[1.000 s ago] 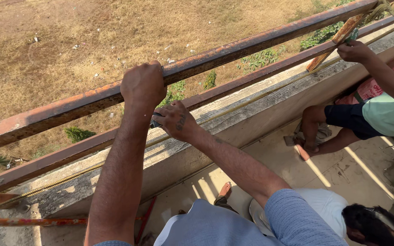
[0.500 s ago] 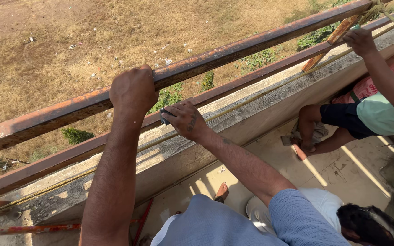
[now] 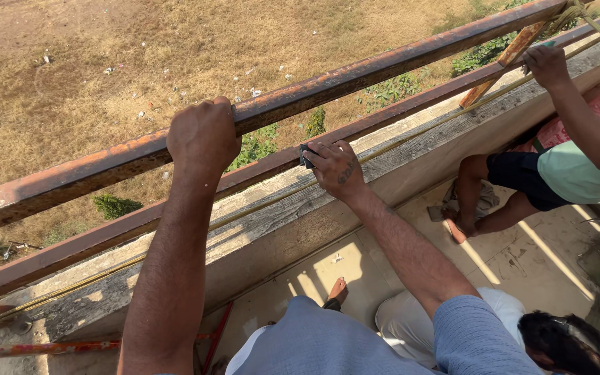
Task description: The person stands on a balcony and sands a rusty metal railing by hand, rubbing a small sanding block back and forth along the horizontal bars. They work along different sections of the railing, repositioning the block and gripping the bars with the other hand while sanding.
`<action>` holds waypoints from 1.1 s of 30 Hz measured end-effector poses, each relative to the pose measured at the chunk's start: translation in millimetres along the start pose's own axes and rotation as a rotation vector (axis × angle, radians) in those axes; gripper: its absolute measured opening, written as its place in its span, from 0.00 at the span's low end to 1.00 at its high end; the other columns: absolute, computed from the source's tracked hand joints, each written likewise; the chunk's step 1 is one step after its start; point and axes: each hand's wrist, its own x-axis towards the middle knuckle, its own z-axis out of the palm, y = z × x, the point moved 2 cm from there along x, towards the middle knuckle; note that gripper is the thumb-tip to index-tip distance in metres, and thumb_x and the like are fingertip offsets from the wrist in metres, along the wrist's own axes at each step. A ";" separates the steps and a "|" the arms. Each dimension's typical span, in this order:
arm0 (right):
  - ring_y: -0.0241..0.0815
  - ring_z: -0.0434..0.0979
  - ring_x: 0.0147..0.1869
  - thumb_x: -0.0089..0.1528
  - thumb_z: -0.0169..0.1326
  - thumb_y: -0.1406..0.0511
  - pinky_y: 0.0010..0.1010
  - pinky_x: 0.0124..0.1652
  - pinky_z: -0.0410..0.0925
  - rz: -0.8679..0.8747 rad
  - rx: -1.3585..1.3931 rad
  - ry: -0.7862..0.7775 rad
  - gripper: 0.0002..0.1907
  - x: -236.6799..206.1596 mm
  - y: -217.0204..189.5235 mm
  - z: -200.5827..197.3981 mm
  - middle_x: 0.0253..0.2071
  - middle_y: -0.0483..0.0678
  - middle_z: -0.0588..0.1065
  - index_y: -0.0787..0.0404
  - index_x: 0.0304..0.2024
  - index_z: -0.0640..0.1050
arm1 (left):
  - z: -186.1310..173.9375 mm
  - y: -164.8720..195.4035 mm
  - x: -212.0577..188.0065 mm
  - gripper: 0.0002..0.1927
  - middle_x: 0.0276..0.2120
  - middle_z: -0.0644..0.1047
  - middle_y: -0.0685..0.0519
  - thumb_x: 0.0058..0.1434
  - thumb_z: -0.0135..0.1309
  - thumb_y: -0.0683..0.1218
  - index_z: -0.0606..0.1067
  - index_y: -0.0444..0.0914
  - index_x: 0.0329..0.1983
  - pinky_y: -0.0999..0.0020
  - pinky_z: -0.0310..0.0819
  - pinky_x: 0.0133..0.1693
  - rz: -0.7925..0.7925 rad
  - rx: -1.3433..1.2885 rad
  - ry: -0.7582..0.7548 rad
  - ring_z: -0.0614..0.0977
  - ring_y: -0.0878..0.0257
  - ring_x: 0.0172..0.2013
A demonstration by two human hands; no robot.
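Left hand (image 3: 203, 135) clenched around rusty top rail (image 3: 383, 66): stiff, heavy, rough. Right hand (image 3: 335, 167) pinches small dark pad (image 3: 306, 157), soft, on lower rail (image 3: 411, 104).

Rust-orange rail (image 3: 383, 66); dark pad (image 3: 306, 157); grey weathered ledge (image 3: 425, 142).

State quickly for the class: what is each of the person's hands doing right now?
Left hand: closed around the upper rusty rail.
Right hand: pressing a small dark pad against the lower rusty rail, grip closed on it.
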 end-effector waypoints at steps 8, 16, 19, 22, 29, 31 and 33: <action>0.45 0.76 0.62 0.60 0.60 0.66 0.45 0.60 0.63 0.053 0.014 -0.027 0.19 0.9 -5.4 3.2 0.59 0.49 0.77 0.58 0.55 0.79 | 4.2 -0.7 1.8 0.18 0.29 0.82 0.47 0.58 0.68 0.50 0.78 0.35 0.44 0.61 0.82 0.31 0.010 0.007 -0.009 0.83 0.58 0.28; 0.45 0.75 0.64 0.62 0.60 0.64 0.47 0.61 0.62 0.018 -0.011 -0.015 0.19 8.8 -29.2 18.8 0.59 0.48 0.76 0.55 0.56 0.78 | 6.3 -0.2 3.9 0.16 0.31 0.82 0.46 0.59 0.67 0.48 0.78 0.35 0.44 0.60 0.82 0.32 0.014 -0.001 -0.029 0.83 0.58 0.28; 0.47 0.75 0.65 0.64 0.60 0.63 0.46 0.62 0.63 -0.022 0.038 -0.001 0.18 18.6 -46.5 25.2 0.59 0.48 0.76 0.56 0.56 0.78 | 5.4 0.0 3.2 0.16 0.31 0.82 0.46 0.59 0.67 0.49 0.78 0.35 0.44 0.60 0.82 0.32 0.011 0.001 -0.028 0.83 0.57 0.28; 0.48 0.75 0.64 0.63 0.61 0.63 0.45 0.62 0.63 -0.062 0.085 -0.007 0.18 30.1 -64.7 28.9 0.59 0.49 0.76 0.56 0.56 0.78 | 4.3 0.1 2.5 0.17 0.31 0.82 0.45 0.59 0.67 0.50 0.78 0.34 0.44 0.60 0.82 0.31 0.003 -0.001 -0.030 0.83 0.56 0.28; 0.48 0.75 0.63 0.61 0.63 0.64 0.46 0.63 0.63 -0.110 0.128 0.007 0.19 40.5 -84.5 28.7 0.58 0.49 0.76 0.56 0.55 0.78 | 4.6 0.0 2.6 0.16 0.31 0.82 0.45 0.59 0.66 0.49 0.78 0.34 0.43 0.60 0.82 0.32 0.019 -0.007 -0.002 0.84 0.56 0.29; 0.48 0.75 0.63 0.61 0.63 0.64 0.46 0.63 0.63 -0.123 0.133 0.027 0.20 39.4 -84.3 28.1 0.58 0.49 0.76 0.56 0.55 0.78 | 5.3 -0.5 2.4 0.15 0.32 0.82 0.45 0.60 0.66 0.48 0.78 0.35 0.43 0.60 0.82 0.32 0.016 -0.010 0.003 0.84 0.56 0.29; 0.48 0.75 0.63 0.62 0.63 0.63 0.46 0.63 0.63 -0.130 0.134 0.036 0.19 38.3 -83.3 28.5 0.59 0.49 0.76 0.57 0.55 0.78 | 5.8 -0.7 2.2 0.15 0.32 0.82 0.45 0.59 0.66 0.48 0.78 0.35 0.42 0.59 0.82 0.31 0.017 -0.009 0.011 0.84 0.56 0.29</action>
